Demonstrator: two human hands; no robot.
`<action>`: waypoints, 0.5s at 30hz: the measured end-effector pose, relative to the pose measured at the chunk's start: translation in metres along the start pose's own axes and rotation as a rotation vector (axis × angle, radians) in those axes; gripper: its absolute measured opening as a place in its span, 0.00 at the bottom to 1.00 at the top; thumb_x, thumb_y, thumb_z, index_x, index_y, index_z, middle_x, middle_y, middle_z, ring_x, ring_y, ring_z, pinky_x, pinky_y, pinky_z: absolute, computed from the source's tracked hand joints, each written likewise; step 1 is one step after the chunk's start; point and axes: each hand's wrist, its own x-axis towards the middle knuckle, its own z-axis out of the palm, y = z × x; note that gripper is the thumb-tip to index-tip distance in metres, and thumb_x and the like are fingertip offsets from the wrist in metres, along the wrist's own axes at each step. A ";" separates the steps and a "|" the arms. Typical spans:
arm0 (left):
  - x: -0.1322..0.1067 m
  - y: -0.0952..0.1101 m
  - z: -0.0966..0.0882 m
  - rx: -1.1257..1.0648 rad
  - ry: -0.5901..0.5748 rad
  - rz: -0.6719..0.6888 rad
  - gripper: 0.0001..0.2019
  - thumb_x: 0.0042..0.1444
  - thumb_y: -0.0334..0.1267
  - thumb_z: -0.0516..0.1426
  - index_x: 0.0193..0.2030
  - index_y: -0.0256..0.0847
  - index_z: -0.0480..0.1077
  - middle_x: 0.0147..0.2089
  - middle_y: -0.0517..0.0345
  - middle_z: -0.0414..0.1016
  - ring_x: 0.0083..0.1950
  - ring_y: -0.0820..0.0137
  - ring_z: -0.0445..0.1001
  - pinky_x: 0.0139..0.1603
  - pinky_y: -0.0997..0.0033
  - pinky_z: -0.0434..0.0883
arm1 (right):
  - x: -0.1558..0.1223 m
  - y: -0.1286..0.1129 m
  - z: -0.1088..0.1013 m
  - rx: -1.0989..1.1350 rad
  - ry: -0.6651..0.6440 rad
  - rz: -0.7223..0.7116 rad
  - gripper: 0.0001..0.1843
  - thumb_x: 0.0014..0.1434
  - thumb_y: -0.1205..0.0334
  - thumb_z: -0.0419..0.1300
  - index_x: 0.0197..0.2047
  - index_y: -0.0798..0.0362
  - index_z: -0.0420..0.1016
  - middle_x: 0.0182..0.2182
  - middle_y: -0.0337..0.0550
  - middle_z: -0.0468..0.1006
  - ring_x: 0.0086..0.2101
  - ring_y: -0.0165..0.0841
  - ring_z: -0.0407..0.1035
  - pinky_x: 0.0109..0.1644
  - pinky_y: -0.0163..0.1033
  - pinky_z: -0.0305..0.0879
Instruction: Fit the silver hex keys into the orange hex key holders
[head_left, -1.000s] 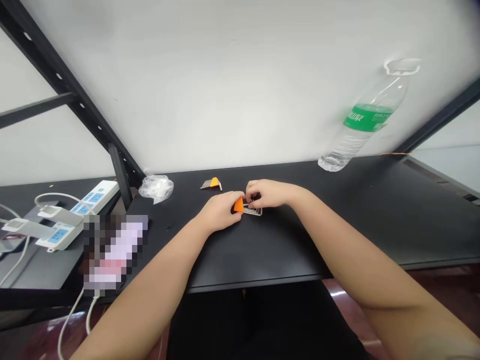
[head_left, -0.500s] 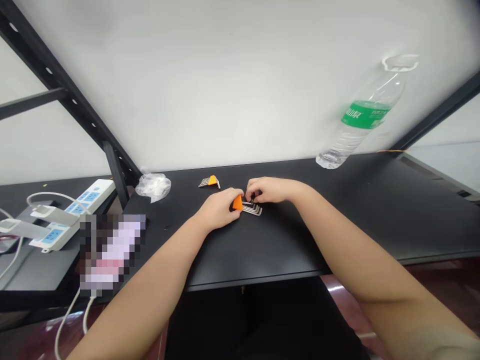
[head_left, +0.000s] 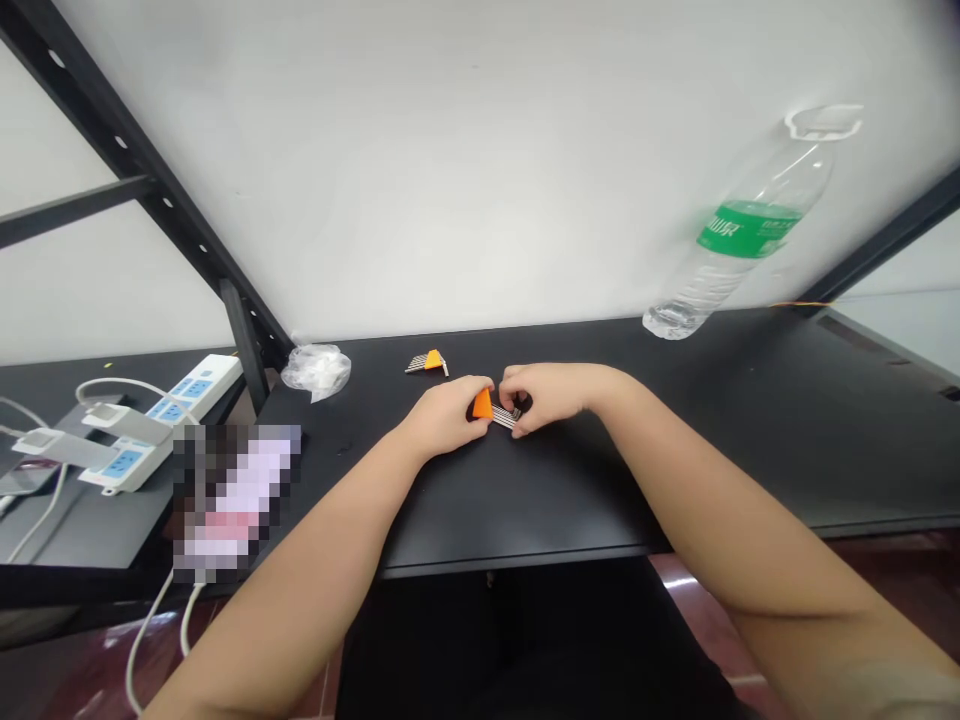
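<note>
Between my hands lies a set of hex keys with an orange holder [head_left: 482, 405], its steel keys [head_left: 505, 417] pointing toward my right hand. My left hand [head_left: 450, 415] grips the orange end, and my right hand [head_left: 547, 395] pinches the keys from the other side. Both hands rest low over the black table [head_left: 570, 490]. Farther back and to the left of my hands, a second hex key set with an orange holder [head_left: 427, 362] lies on the tabletop, untouched.
A crumpled clear plastic bag [head_left: 316, 370] lies at the table's back left. White power strips [head_left: 161, 425] with cables sit on a lower surface at left, beside a pixelated patch [head_left: 232, 495]. A clear water bottle [head_left: 739, 245] hangs on the white wall at right.
My hands have closed in around the set, and my right hand now covers more of the keys. The keys have turned slightly with the orange holder. The view has shifted a little.
</note>
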 end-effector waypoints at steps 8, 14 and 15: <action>0.004 -0.015 -0.002 -0.157 0.122 -0.135 0.22 0.55 0.36 0.61 0.58 0.42 0.71 0.35 0.60 0.75 0.34 0.69 0.73 0.37 0.69 0.69 | 0.000 -0.001 0.004 -0.001 -0.010 0.020 0.19 0.52 0.44 0.68 0.40 0.48 0.76 0.45 0.43 0.74 0.37 0.38 0.70 0.38 0.40 0.60; 0.005 -0.035 -0.008 -0.175 0.259 -0.268 0.22 0.55 0.41 0.62 0.57 0.43 0.72 0.26 0.65 0.68 0.28 0.70 0.69 0.34 0.69 0.68 | 0.013 0.017 0.007 0.028 0.177 0.052 0.18 0.55 0.44 0.67 0.40 0.49 0.75 0.42 0.44 0.76 0.36 0.37 0.69 0.37 0.39 0.59; 0.005 -0.037 -0.008 -0.166 0.261 -0.266 0.22 0.55 0.42 0.62 0.58 0.42 0.73 0.26 0.65 0.68 0.27 0.70 0.69 0.34 0.69 0.69 | 0.016 0.020 0.008 0.021 0.220 0.067 0.18 0.56 0.44 0.67 0.39 0.49 0.74 0.41 0.44 0.76 0.36 0.36 0.69 0.37 0.39 0.59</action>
